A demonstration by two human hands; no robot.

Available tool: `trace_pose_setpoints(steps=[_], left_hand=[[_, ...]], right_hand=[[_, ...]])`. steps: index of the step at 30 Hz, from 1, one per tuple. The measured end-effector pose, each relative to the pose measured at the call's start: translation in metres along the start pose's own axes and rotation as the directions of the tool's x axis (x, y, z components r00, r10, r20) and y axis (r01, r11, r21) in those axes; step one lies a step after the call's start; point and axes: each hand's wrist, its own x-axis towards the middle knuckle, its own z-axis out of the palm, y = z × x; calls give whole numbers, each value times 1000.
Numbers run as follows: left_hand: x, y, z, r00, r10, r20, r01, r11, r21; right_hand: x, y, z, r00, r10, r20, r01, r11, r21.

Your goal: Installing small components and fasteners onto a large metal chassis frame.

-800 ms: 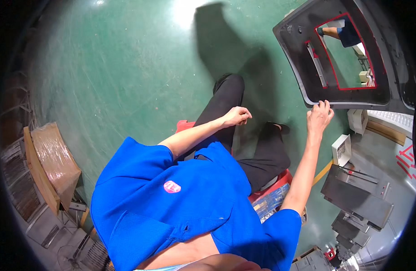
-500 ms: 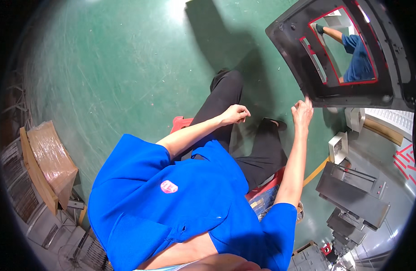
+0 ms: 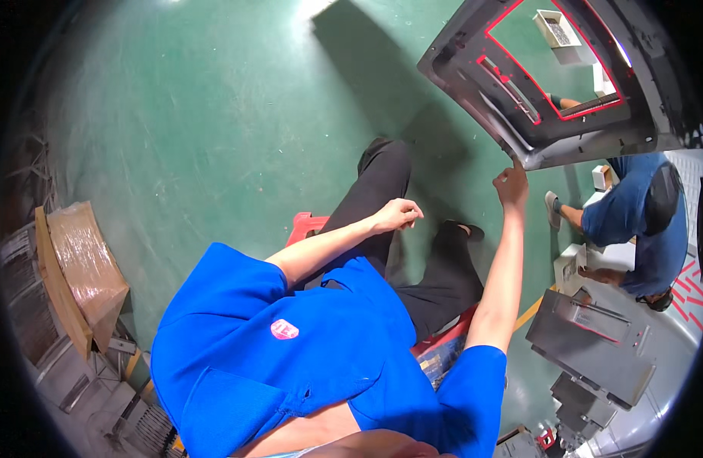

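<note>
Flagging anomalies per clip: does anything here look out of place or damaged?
The dark panel slants noticeably, its near corner at the right hand. A dark spot on the blue shirt may be a hole. No spill shows.

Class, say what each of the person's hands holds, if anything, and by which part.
The right hand has a finger at the dark panel, by its nearest corner; whether it grips cannot be told. The left hand shows nothing held.
</note>
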Motion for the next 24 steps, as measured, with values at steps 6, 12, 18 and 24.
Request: trace_pose_setpoints(steps=[6, 12, 18, 24], left_hand=[[-2, 3, 11, 999, 36, -18, -33, 990, 134], [0, -5, 31, 1000, -6, 0, 6, 1000, 15], [9, -2, 40, 1000, -9, 10, 9, 999, 31], [5, 1, 42, 1000, -1, 9, 0, 998, 66]], right_hand=[[5, 6, 7, 1000, 31, -1, -31, 998, 60], [3, -6, 0, 998, 13, -60, -9, 997, 74], [0, -19, -8, 998, 68, -5, -67, 993, 99], [0, -26, -9, 986, 128, 106, -142, 980, 141]])
